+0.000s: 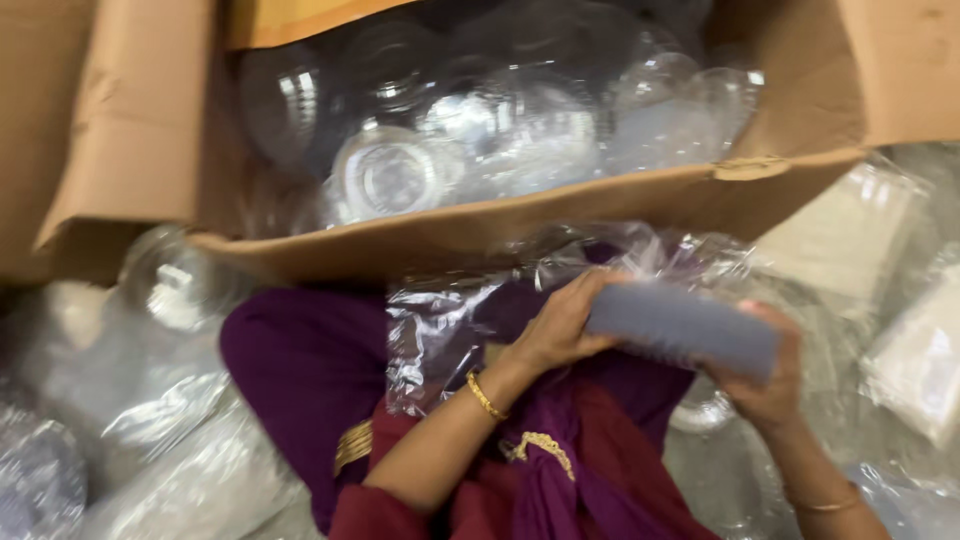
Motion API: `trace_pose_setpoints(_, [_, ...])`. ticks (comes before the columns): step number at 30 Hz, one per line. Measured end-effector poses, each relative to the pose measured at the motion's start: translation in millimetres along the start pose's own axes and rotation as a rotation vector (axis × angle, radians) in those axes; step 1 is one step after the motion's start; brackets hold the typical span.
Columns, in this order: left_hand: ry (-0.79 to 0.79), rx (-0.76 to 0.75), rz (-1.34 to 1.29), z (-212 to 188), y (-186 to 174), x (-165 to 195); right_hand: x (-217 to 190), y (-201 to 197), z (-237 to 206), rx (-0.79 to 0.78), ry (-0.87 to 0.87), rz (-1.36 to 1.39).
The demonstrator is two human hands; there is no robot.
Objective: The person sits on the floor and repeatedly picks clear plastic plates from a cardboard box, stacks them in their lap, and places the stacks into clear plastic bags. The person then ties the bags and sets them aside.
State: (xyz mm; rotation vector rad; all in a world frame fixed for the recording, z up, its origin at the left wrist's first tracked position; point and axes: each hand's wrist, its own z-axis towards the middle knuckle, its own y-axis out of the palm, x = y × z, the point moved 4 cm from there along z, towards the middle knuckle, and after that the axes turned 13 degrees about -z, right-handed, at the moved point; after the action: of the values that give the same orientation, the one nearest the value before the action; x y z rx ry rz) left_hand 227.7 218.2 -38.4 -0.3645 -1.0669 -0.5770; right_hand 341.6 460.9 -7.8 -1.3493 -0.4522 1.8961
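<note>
Grey stack of what looks like lids or thin discs, blurred, held sideways between both my hands over my lap, just below the near edge of the cardboard box.

Head view:
- Left hand: fingers curled over the stack's left end, gripping it. Gold bangle on that wrist.
- Right hand: cupped under and around the stack's right end, thumb up against its end face. Thin bangle on that wrist too.
- Clear plastic wrap crumpled under and behind the stack, draped over my lap and touching the box's near flap.
- Cardboard box open, flaps folded out; inside, clear plastic jars piled loosely, several with their round ends facing up.
- One more clear jar outside the box, at its left near corner.
- Plastic-wrapped bundles on the floor to my left; pale wrapped packs to my right, near the box's right flap.
- Purple and maroon clothing across my knees.

Motion blur throughout; cannot tell the stack's exact make-up.
</note>
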Motion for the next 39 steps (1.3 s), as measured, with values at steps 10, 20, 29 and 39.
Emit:
trace_pose_setpoints(10, [0.014, -0.155, 0.169, -6.8, 8.2, -23.0, 2.1, 14.7, -14.9, 0.124, -0.171, -0.099])
trace_pose_setpoints(20, [-0.118, -0.294, 0.257, 29.5, 7.0, 73.6, 43.8, -22.9, -61.3, 0.125, 0.540, 0.731])
trace_pose_setpoints(29, [-0.208, -0.244, -0.120, -33.5, 5.7, 125.1, 34.3, 16.5, -103.3, -0.061, 0.257, 0.876])
trace_pose_setpoints(39, [-0.247, -0.211, -0.166, -60.7, -11.4, 150.2, 14.8, 43.5, -102.5, -0.222, 0.182, 0.855])
